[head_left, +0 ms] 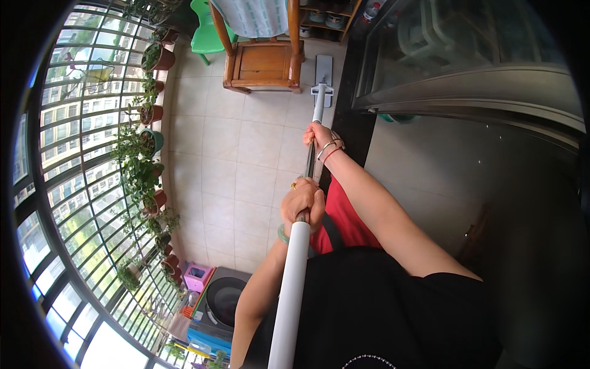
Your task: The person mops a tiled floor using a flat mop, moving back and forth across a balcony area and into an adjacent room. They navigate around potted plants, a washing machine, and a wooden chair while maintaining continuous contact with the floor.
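Your left hand (301,202) and right hand (318,136) are both clamped on the flat mop (311,161), fingers wrapped around its pole (289,295). The right hand takes the position nearer the mop head (324,69); the left hand sits nearer your body. The two hands are apart, with a shiny metal section of the pole exposed between them. A green bangle (283,234) encircles your left wrist; a red cord (332,152) encircles your right.

The pole extends from the lower edge of the view, in front of your black shirt (393,313), up to the mop head. The mop head lies on the tile floor (255,166), just beside the wooden chair (263,66) on its right and near the dark floor strip (355,132).

A pale patterned cloth (251,17) covers the chair's backrest. A green plastic chair (209,40) stands to the left of it, and a shelf (337,34) to the right. Potted plants (161,58) line the barred window (86,135) at your left. At lower left, near a pink box (198,286), the round black object (225,300) appears to be a pan.
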Demonstrator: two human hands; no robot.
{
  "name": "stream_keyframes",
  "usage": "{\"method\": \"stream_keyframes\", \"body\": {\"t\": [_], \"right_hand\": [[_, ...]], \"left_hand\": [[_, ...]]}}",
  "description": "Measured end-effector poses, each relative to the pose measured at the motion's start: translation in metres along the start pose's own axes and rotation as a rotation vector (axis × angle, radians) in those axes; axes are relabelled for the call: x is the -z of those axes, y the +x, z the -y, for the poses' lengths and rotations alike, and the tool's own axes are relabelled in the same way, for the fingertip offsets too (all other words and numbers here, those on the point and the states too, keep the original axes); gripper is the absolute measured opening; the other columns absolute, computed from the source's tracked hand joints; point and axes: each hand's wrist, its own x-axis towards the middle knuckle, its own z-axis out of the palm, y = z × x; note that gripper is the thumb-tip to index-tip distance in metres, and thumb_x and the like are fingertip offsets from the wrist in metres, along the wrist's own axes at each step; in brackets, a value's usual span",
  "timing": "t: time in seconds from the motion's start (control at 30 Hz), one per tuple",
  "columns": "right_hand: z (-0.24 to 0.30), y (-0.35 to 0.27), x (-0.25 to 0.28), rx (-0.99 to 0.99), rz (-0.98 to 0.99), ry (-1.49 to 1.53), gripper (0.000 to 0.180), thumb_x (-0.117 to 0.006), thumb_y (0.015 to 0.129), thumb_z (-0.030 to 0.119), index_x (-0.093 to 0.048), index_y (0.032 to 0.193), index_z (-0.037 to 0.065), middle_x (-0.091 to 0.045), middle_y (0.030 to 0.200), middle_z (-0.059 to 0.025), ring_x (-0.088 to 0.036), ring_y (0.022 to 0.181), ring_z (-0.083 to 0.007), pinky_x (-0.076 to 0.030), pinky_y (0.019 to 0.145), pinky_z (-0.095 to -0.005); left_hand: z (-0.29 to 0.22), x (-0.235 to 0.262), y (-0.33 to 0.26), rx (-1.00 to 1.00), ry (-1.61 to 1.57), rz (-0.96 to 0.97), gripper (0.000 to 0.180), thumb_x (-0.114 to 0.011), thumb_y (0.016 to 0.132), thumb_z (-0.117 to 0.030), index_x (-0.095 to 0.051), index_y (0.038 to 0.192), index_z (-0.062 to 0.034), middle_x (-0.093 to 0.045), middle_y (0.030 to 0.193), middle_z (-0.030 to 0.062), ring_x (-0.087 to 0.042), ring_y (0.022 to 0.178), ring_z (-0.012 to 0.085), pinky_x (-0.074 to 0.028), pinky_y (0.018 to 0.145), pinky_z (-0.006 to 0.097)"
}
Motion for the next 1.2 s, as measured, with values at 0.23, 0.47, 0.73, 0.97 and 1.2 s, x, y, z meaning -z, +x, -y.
{"method": "stream_keyframes", "body": {"t": [0.23, 0.47, 0.73, 0.97, 1.2], "right_hand": [[0.069, 0.041, -0.037, 0.015, 0.01, -0.044, 0.025, -0.049, 0.086, 0.007, -0.037, 0.064, 0.009, -0.039, 0.053, -0.001, -0.039, 0.044, -0.0143, -0.035, 0.043, -0.0307], [0.134, 0.096, -0.064, 0.06, 0.025, -0.123, 0.025, -0.049, 0.091, 0.011, -0.041, 0.067, 0.008, -0.041, 0.054, -0.0015, -0.043, 0.046, -0.0143, -0.038, 0.043, -0.0297], [0.108, 0.084, -0.046, 0.079, -0.06, -0.248, 0.025, -0.047, 0.086, 0.008, -0.041, 0.062, 0.006, -0.043, 0.054, -0.0073, -0.045, 0.043, -0.0219, -0.04, 0.043, -0.0374], [-0.01, 0.013, -0.026, 0.066, -0.125, -0.303, 0.021, -0.049, 0.087, 0.012, -0.04, 0.068, 0.009, -0.043, 0.054, -0.0019, -0.042, 0.043, -0.0143, -0.037, 0.041, -0.0298], [-0.131, -0.044, 0.011, 0.012, -0.178, -0.219, 0.01, -0.046, 0.086, 0.009, -0.042, 0.08, 0.003, -0.045, 0.06, -0.0068, -0.047, 0.048, -0.019, -0.043, 0.044, -0.0366]], "left_hand": [[0.035, -0.025, 0.063, 0.013, 0.042, -0.071, 0.036, -0.054, 0.078, 0.017, -0.032, 0.059, -0.0045, -0.04, 0.056, 0.007, -0.042, 0.049, 0.021, -0.051, 0.072, 0.037], [0.077, -0.048, 0.118, -0.002, 0.016, -0.122, 0.033, -0.051, 0.085, 0.015, -0.033, 0.064, -0.0035, -0.038, 0.059, 0.0046, -0.04, 0.055, 0.0162, -0.051, 0.077, 0.04], [0.073, -0.038, 0.081, 0.019, 0.032, -0.101, 0.031, -0.051, 0.085, 0.013, -0.036, 0.063, -0.0029, -0.042, 0.06, 0.0046, -0.041, 0.054, 0.0161, -0.052, 0.075, 0.04], [0.011, 0.021, -0.002, 0.126, 0.029, -0.135, 0.031, -0.05, 0.088, 0.012, -0.038, 0.064, -0.0031, -0.046, 0.061, 0.005, -0.043, 0.056, 0.0151, -0.051, 0.076, 0.04], [-0.061, 0.085, -0.085, 0.296, 0.075, -0.113, 0.033, -0.049, 0.093, 0.007, -0.036, 0.065, -0.0052, -0.049, 0.063, 0.0051, -0.047, 0.059, 0.0151, -0.049, 0.082, 0.04]]}}
